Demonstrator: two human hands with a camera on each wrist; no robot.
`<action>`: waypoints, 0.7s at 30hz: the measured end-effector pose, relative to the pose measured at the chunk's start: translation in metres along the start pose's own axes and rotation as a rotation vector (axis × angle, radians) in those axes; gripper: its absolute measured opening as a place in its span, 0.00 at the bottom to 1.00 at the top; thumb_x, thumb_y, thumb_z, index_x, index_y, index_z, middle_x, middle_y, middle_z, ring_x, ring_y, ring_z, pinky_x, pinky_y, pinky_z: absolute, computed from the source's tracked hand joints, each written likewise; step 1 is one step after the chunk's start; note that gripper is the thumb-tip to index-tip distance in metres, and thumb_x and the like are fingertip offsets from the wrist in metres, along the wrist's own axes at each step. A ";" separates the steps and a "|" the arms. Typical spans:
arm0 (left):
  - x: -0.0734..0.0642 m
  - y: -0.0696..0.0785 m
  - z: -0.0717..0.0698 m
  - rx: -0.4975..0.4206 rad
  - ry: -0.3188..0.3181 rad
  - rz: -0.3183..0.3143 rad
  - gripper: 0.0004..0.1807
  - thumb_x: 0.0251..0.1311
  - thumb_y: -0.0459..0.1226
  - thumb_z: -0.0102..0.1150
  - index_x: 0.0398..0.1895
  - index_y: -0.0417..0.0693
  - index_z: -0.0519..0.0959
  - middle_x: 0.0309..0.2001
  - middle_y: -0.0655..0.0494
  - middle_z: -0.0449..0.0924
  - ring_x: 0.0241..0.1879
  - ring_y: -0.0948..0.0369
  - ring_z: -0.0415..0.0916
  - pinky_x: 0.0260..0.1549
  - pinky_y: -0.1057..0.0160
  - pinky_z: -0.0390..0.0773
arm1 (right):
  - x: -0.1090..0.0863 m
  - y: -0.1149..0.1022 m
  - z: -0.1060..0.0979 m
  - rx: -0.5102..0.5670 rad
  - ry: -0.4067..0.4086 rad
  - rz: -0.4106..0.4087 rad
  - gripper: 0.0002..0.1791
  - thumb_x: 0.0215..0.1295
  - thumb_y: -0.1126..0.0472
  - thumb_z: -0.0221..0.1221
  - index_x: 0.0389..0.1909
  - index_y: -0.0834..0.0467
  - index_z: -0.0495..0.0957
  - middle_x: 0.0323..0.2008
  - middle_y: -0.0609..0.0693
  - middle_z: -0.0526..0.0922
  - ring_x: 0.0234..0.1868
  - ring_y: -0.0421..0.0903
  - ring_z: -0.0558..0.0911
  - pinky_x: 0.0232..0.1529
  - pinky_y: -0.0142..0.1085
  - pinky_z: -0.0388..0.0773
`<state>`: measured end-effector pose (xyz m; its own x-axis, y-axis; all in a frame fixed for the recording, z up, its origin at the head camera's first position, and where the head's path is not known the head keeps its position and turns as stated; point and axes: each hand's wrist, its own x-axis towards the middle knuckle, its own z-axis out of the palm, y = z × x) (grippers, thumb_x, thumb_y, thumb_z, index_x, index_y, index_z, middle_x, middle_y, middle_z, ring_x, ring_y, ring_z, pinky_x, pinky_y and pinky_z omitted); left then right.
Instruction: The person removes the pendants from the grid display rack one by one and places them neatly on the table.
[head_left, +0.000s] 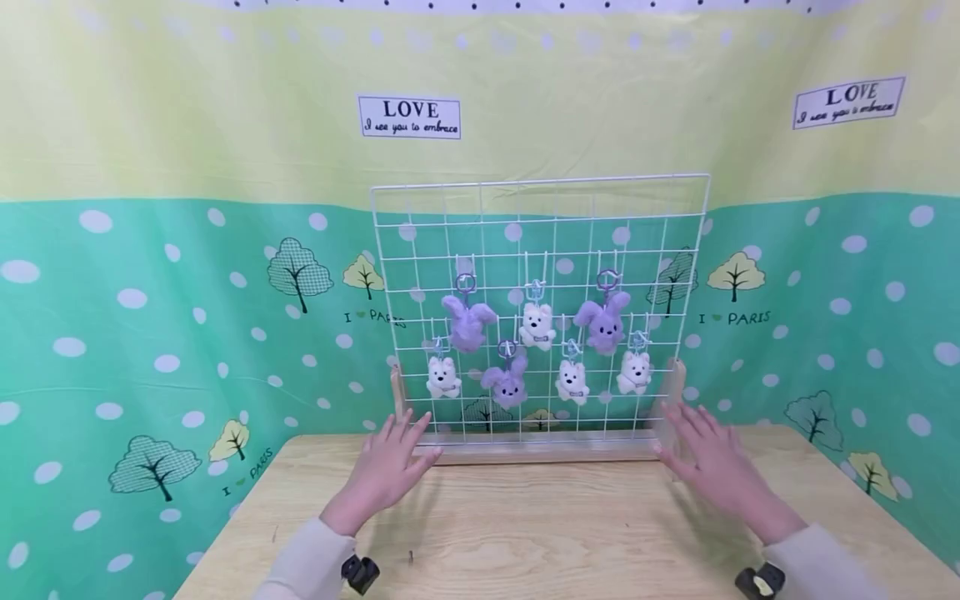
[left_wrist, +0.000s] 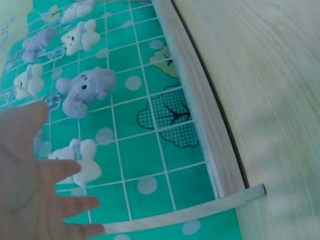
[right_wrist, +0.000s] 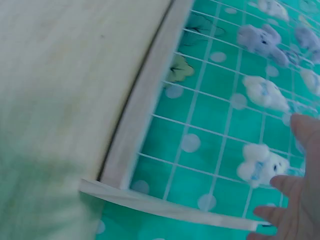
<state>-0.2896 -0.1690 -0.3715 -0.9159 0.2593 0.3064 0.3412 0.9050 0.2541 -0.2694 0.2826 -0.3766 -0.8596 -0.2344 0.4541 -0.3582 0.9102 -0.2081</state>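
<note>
Pale sleeves (head_left: 303,571) came in from the lower corners, with a black device (head_left: 362,573) at each wrist. The left hand (head_left: 386,471) had its grip spread wide, fingers apart and holding nothing, close by the left end of the wooden stand (head_left: 555,457). The right hand (head_left: 716,467) was near the opposite end — its grip extended too, thumb well away from the fingers, and likewise unloaded. Whether either hand touched the wood, I could not tell. Below them spread the wood-grained desk (head_left: 525,521). Toward its far edge the stand held up a white wire grid (head_left: 540,182), where three lilac rabbit keychains (head_left: 468,327) and four white plush animal keychains (head_left: 537,327) hung in two staggered rows — three above, four below. Behind was a yellow-and-green curtain (head_left: 187,117) with dots, trees and two LOVE labels (head_left: 409,117).
</note>
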 end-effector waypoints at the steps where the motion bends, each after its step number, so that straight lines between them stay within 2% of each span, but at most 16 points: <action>1: 0.002 0.000 -0.001 -0.006 0.012 0.009 0.35 0.66 0.58 0.44 0.71 0.49 0.59 0.70 0.39 0.55 0.69 0.38 0.48 0.60 0.30 0.49 | 0.001 0.001 -0.002 0.016 0.005 -0.007 0.39 0.67 0.44 0.52 0.71 0.62 0.53 0.68 0.71 0.53 0.65 0.74 0.52 0.56 0.74 0.44; 5: 0.008 0.001 -0.008 -0.031 0.081 0.056 0.34 0.67 0.56 0.44 0.70 0.47 0.60 0.67 0.39 0.60 0.67 0.40 0.54 0.60 0.33 0.55 | 0.009 0.005 -0.014 0.073 0.040 -0.036 0.39 0.68 0.47 0.52 0.71 0.62 0.50 0.68 0.71 0.53 0.65 0.73 0.53 0.58 0.73 0.43; 10: 0.014 0.002 -0.020 -0.111 0.163 0.090 0.32 0.68 0.53 0.44 0.68 0.43 0.62 0.65 0.40 0.65 0.64 0.42 0.61 0.60 0.38 0.61 | 0.025 0.008 -0.029 0.201 0.122 -0.038 0.38 0.68 0.52 0.54 0.72 0.61 0.50 0.67 0.70 0.56 0.64 0.73 0.56 0.57 0.71 0.51; 16: 0.024 0.005 -0.032 -0.242 0.245 0.115 0.30 0.69 0.50 0.46 0.67 0.42 0.63 0.64 0.43 0.67 0.63 0.44 0.64 0.58 0.42 0.66 | 0.049 0.014 -0.046 0.370 0.192 0.112 0.37 0.69 0.49 0.52 0.71 0.61 0.50 0.67 0.71 0.55 0.65 0.73 0.55 0.55 0.71 0.52; 21: 0.039 0.007 -0.040 -0.351 0.281 0.131 0.28 0.68 0.47 0.49 0.67 0.42 0.64 0.63 0.44 0.69 0.61 0.46 0.66 0.57 0.43 0.68 | 0.067 0.015 -0.054 0.489 0.261 0.240 0.37 0.68 0.44 0.50 0.71 0.60 0.54 0.68 0.66 0.59 0.66 0.68 0.58 0.60 0.65 0.55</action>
<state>-0.3141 -0.1660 -0.3209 -0.7840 0.2188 0.5810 0.5456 0.6892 0.4768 -0.3123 0.2993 -0.3022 -0.8413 0.1057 0.5301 -0.3447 0.6504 -0.6768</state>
